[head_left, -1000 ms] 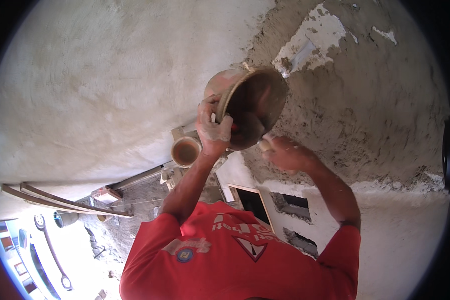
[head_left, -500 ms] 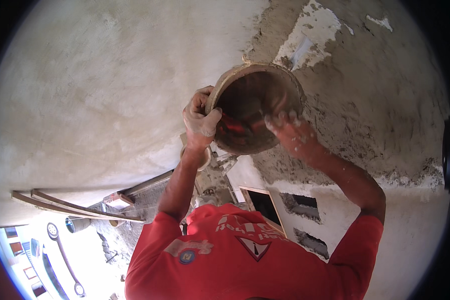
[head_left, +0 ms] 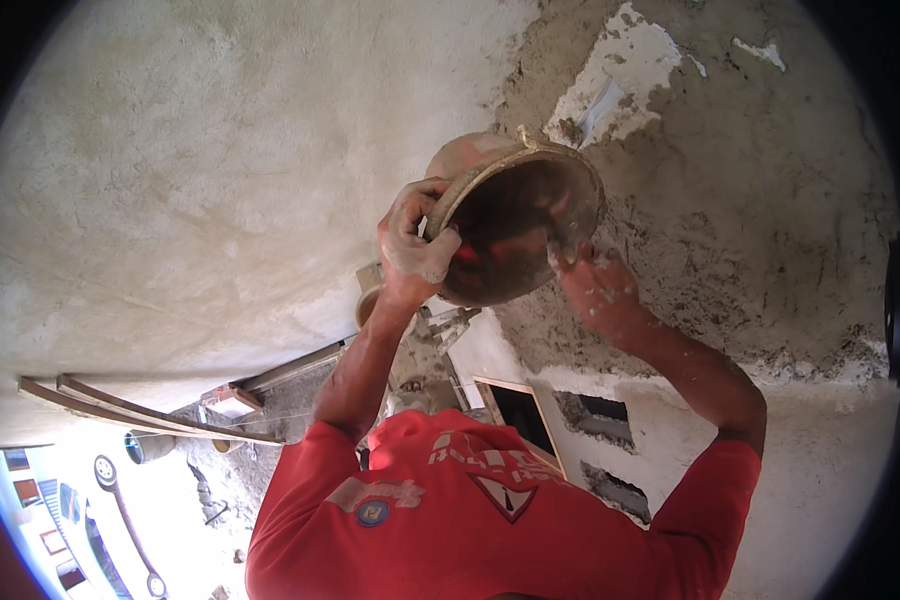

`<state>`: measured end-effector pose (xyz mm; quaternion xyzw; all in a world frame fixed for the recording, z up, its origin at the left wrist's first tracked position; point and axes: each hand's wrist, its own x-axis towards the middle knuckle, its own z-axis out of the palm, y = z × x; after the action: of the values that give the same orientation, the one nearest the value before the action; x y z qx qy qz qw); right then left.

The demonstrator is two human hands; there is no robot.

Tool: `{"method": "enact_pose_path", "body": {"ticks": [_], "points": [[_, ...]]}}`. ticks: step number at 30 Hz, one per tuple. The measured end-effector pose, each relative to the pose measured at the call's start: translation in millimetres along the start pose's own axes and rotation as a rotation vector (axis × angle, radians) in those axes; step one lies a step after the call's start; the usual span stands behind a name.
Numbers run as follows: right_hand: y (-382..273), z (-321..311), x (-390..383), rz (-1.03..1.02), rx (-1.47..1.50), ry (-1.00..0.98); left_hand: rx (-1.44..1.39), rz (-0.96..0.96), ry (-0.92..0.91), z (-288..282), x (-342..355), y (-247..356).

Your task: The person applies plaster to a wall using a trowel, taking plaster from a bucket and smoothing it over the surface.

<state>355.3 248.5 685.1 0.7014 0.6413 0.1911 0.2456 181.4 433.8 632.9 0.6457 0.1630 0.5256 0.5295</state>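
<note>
One tilted bucket (head_left: 467, 153) held up before rough plaster (head_left: 740, 230)

Pale, smooth plaster (head_left: 200, 200) fills the upper left of the view and meets the rough, grey-brown stretch on the right. At the lower left, in glaring light, a vehicle (head_left: 128, 525) appears sideways, two wheels visible. Near it, two long wooden strips (head_left: 150, 408) run side by side, bowed by the lens. The person's red shirt (head_left: 490, 530) takes up the lower middle. Just above its shoulder is a framed dark opening (head_left: 520, 415), with two ragged recesses (head_left: 595, 418) to the right.

The bucket is raised in the upper middle, between the hands, its dark mouth turned toward the lower right. Whether it touches the plaster behind, I cannot tell. Near its upper right lies a jagged white patch (head_left: 620, 75). A smaller round container (head_left: 367, 306) is partly hidden behind the left forearm.

The left hand (head_left: 413, 240), coated in pale dust, grips the bucket's rim, thumb at the mouth and fingers outside. The right hand (head_left: 598, 285), flecked with grey, is at the opposite lower edge, fingers bent; whether it holds anything, I cannot tell.
</note>
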Motion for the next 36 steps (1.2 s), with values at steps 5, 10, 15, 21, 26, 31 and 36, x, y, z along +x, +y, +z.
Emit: {"method": "enact_pose_path", "body": {"ticks": [5,10,15,21,26,31,36], "points": [[7.6,-12.5,1.9,-0.071,0.298,-0.368,0.067,0.061,0.014,4.2,-2.5,-1.4],[44.8,-36.4,-17.6,-0.095,0.250,0.047,0.055,0.061,-0.006,1.3,-9.0,-6.4],[32.1,-19.4,-10.3,0.083,0.126,-0.066,0.025,0.085,-0.036,7.0,-2.9,2.7],[25.9,81.2,-19.6,-0.335,0.463,0.247,0.006,-0.020,-0.096,17.9,-4.7,6.1],[-10.8,43.3,-24.8,0.293,1.694,-0.674,0.013,-0.092,-0.006,11.1,-15.1,-21.6],[-39.4,51.0,-28.4,0.384,2.207,-0.715,0.051,-0.165,0.113,17.2,-19.8,-46.2],[-28.5,45.2,-34.3,0.370,2.217,-0.638,0.144,-0.249,0.215,3.5,-15.9,-54.0]]}}
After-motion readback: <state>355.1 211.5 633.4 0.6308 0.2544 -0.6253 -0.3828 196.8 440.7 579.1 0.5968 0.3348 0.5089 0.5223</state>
